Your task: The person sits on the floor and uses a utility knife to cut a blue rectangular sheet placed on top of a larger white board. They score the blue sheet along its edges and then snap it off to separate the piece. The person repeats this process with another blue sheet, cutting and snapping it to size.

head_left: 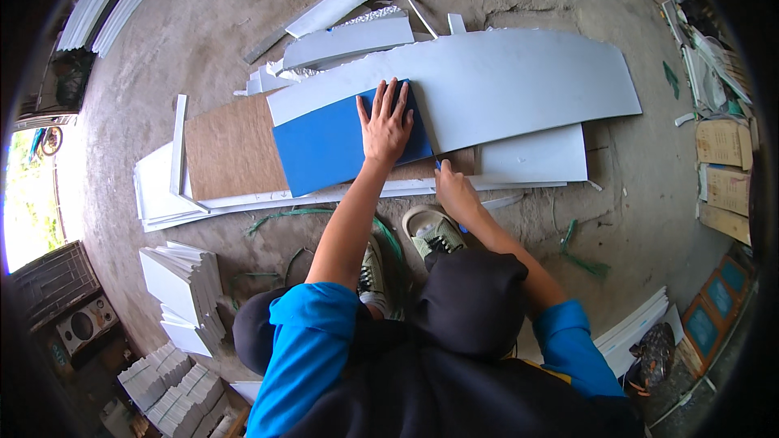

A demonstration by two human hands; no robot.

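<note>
My left hand (386,128) lies flat with fingers spread on a blue rectangular board (320,148), pressing on it. Under the blue board is a long white foam-like sheet (527,81) that reaches far to the right. My right hand (457,191) is closed around a slim cutter knife (438,164), of which only a bit of blue and a thin tip show. Its tip is at the blue board's lower right corner, by the edge of the white sheet. A brown wooden board (231,150) and more white sheets (535,154) lie underneath.
White offcuts (349,40) with ragged edges lie beyond the sheet. Stacks of cut white pieces (182,288) stand at the left, and more blocks (174,389) below. Green straps (580,251) are on the floor near my shoes (432,231). Cardboard boxes (724,142) line the right.
</note>
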